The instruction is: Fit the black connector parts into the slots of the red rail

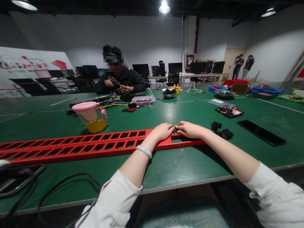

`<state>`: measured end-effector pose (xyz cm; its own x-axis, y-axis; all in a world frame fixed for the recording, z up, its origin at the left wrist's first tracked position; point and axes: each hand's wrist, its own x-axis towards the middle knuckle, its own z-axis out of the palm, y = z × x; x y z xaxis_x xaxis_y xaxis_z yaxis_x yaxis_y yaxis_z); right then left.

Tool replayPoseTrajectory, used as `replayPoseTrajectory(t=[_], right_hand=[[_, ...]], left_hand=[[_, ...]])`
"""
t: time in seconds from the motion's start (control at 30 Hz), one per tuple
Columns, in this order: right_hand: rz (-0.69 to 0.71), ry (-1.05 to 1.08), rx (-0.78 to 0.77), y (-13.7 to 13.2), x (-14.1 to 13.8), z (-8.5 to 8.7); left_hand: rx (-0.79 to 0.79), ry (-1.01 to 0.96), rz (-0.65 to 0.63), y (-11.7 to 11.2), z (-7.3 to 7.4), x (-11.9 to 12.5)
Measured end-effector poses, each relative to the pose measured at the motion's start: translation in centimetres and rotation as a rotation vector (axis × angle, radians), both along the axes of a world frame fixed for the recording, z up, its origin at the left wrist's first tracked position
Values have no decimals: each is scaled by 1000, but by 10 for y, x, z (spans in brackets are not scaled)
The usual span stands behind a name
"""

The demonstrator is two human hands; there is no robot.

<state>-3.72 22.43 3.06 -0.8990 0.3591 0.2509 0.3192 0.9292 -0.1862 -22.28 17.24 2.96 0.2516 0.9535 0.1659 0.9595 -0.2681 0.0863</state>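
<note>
Red frame (103, 154): left end cut off
Black piece (175, 130): partly hidden between left hand (163, 131) and right hand (190, 129)

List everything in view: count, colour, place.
Slotted frame: one, red, front
Small part: one, black, at frame
Loose parts: several, black, beside phone
Phone: one, black, right
Cup: one, pink-topped, behind frame
Wire tray: one, black-edged, beyond phone
Bowls: two-plus, metallic, far side
Far clutter: uncounted, mixed, beyond cup
Bins: several, blue and red, far right
Cables: several, black, near left
Table: one, green, centre
Monitors: several, dark, background
Lamps: three, white, ceiling
People: three, dark-topped, beyond table
Bracelet: one, white, left wrist
Hands, left and right: two, bare, at small part
</note>
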Motion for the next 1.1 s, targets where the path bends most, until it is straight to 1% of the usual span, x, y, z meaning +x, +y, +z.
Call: replayPoseTrajectory(t=[0.2,0.27,0.33,0.4,0.47,0.5,0.53,0.6,0.67,0.73,0.83,0.9,1.0,1.1], right_hand=[[-49,-71,23,-9,-3,3],[-82,-97,42,-14,-1,9],[-133,-120,89,-16,6,20],[-222,-133,162,-11,21,33],[-376,-133,226,2,44,45],[-455,-127,234,11,58,49],[-542,-125,213,21,73,52],[-661,-155,71,40,101,55],[-704,-168,18,55,124,54],[-732,-163,-42,64,138,53],[-796,-139,-146,69,145,50],[-808,-144,-162,70,144,47],[-727,-225,-165,73,142,40],[-662,-325,-235,77,140,33]], left_hand=[[7,5,-2,2,-1,-1],[12,12,-7,1,-1,-1],[13,14,-14,0,0,-1],[6,11,-17,-1,2,0],[-8,8,-14,-2,4,0],[-15,7,-12,-2,5,1],[-20,6,-9,-3,6,1],[-26,1,-2,-3,7,1],[-24,-3,4,-3,7,1],[-20,-1,6,-3,8,2],[-15,0,2,-4,9,3],[-15,0,-1,-5,9,3],[-19,4,2,-5,10,3],[-29,2,7,-4,9,2]])
